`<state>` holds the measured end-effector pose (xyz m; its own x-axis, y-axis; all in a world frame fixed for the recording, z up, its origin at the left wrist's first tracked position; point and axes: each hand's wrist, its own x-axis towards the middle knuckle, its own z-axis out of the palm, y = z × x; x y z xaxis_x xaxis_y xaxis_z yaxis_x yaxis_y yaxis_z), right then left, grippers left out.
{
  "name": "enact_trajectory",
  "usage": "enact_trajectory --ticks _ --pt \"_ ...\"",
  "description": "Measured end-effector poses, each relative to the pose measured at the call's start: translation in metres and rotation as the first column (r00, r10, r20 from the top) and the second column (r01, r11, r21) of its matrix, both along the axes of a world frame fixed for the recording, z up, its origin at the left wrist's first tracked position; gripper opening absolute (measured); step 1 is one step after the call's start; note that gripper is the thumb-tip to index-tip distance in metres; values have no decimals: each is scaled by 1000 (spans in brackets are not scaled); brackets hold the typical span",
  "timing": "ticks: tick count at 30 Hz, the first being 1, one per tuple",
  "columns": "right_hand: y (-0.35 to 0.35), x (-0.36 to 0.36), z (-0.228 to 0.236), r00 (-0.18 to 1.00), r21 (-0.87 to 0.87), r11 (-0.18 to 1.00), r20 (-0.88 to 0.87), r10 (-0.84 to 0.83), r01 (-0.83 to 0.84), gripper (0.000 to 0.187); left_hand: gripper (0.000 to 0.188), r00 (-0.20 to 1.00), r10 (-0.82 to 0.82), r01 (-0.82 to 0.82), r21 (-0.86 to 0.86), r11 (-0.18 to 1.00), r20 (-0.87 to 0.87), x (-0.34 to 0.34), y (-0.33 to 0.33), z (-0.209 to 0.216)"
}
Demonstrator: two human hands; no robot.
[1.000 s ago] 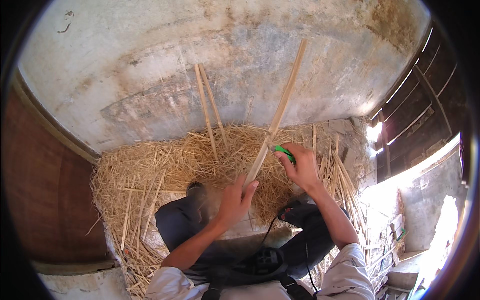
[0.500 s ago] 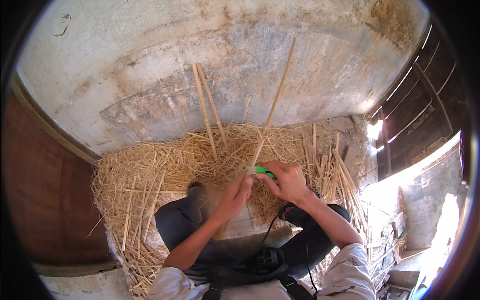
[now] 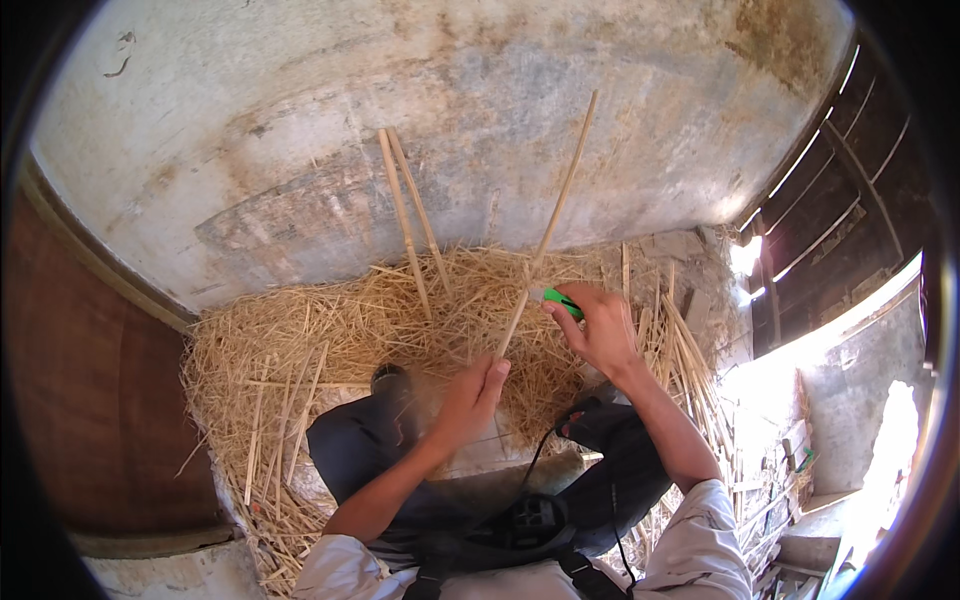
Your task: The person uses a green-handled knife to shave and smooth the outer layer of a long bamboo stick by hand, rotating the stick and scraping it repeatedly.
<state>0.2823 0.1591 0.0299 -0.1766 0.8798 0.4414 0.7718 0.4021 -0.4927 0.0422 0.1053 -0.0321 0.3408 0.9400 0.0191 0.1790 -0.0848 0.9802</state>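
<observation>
My left hand (image 3: 472, 396) is closed around the near end of a long, thin bamboo stick (image 3: 564, 198). The stick slants up and away to the right, in front of the stained wall. In my closed right hand (image 3: 602, 335) is a green utility knife (image 3: 565, 301). Its blade end points left and meets the stick partway along, a little beyond my left hand. From this view I cannot tell how deep the blade sits in the stick.
Two pale bamboo strips (image 3: 404, 215) lean on the wall (image 3: 300, 100). Straw-like shavings (image 3: 330, 290) cover the floor in front of me. Split strips (image 3: 690, 365) lie in a bundle at the right. A brown wooden panel (image 3: 100, 380) stands at the left.
My right hand with the knife has moved away from my left hand, up along the stick and to the right. The left hand keeps its grip, slightly lower.
</observation>
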Motion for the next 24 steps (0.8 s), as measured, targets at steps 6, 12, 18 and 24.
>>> enact_trajectory --ticks 6,12,18,24 --pt "1 2 -3 998 -65 998 -66 12 -16 28 29 948 -84 174 -279 944 308 -2 6 3" --pt "6 11 7 980 -57 997 -185 -68 58 27 20 979 -33 96 -317 944 199 1 2 -4" --pt "-2 8 2 989 -87 987 -73 126 -133 24 24 996 62 -54 -134 990 57 2 6 -8" --pt "-21 -18 -26 950 -76 948 25 313 -310 25 49 993 77 -78 9 997 91 4 5 10"
